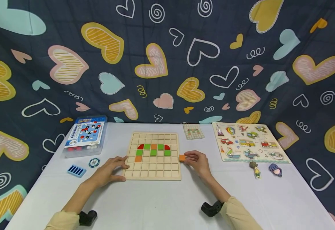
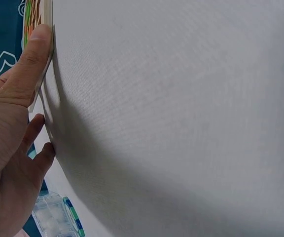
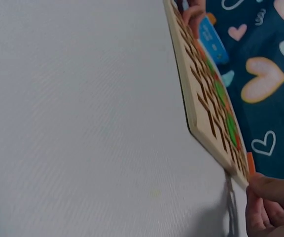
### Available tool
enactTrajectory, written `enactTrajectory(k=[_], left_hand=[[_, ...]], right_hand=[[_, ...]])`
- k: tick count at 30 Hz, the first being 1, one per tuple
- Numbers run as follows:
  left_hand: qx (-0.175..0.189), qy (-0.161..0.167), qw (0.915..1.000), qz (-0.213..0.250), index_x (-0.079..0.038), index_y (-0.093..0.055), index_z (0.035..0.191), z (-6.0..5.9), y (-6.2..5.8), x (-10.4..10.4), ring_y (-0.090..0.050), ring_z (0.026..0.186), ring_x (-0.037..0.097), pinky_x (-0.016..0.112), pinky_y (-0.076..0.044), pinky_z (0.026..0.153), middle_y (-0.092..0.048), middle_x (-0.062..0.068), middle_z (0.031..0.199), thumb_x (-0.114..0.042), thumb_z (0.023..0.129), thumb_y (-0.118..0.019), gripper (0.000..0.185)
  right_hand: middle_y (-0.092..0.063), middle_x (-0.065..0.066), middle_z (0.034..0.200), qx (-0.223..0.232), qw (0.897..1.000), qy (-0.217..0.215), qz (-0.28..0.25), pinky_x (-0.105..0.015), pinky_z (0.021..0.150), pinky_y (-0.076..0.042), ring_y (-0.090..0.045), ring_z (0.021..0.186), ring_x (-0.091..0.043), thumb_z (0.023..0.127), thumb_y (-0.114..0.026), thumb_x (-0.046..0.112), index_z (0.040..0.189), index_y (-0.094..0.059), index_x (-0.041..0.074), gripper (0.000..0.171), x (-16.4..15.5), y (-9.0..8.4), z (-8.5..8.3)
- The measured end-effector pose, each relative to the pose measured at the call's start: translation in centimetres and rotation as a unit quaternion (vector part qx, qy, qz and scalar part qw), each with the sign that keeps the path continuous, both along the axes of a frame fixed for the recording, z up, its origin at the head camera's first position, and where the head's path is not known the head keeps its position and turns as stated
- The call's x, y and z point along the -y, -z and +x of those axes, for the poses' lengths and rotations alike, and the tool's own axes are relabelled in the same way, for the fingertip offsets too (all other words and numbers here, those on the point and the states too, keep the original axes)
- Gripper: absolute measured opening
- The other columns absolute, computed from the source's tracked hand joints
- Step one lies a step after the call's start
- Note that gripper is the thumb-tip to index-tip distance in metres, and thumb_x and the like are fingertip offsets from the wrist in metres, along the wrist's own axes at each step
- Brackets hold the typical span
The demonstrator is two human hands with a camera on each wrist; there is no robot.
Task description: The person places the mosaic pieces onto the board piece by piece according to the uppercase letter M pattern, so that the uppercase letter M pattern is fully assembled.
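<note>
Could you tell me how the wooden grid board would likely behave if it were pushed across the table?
The wooden grid board looks flat and rigid, so it should probably slide as one piece without bending. The left hand rests against its edge. Its loose-looking coloured tiles might jostle in their cells.

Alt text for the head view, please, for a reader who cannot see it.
A right hand pinches an orange block beside a wooden grid board partly filled with green, red and orange tiles, while the left hand rests at the board's left edge on a white table.
</note>
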State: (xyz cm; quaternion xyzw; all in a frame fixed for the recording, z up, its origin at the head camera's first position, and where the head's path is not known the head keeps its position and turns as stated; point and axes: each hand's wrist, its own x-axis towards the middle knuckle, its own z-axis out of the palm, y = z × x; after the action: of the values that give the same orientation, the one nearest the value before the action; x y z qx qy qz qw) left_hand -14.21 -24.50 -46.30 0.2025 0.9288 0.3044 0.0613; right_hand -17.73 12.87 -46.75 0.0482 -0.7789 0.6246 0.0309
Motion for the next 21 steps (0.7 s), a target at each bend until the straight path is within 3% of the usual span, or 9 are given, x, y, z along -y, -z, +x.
enactTrajectory(k=[10,21], left_hand=[[0.005,0.0,1.0,0.007,-0.02,-0.066,0.102,0.1,0.0,-0.1,-0.039,0.126,0.042,0.065,-0.036,0.097,-0.044,0.017,0.145,-0.026,0.074,-0.08,0.032],[0.002,-0.002,1.0,0.008,-0.02,-0.066,0.102,0.2,-0.1,0.0,-0.039,0.125,0.041,0.065,-0.036,0.097,-0.044,0.016,0.145,-0.026,0.074,-0.08,0.032]], right_hand=[[-0.071,-0.02,0.096,-0.005,0.999,-0.013,0.041,-0.025,0.072,-0.057,-0.069,0.087,-0.03,0.077,-0.069,-0.015,0.097,-0.068,-0.007,0.021,2.1,0.1,-0.3],[-0.071,-0.018,0.09,-0.057,0.992,-0.048,0.098,-0.024,0.066,-0.057,-0.068,0.079,-0.026,0.073,-0.07,-0.018,0.094,-0.068,-0.006,0.024,4.0,0.6,-0.6]])
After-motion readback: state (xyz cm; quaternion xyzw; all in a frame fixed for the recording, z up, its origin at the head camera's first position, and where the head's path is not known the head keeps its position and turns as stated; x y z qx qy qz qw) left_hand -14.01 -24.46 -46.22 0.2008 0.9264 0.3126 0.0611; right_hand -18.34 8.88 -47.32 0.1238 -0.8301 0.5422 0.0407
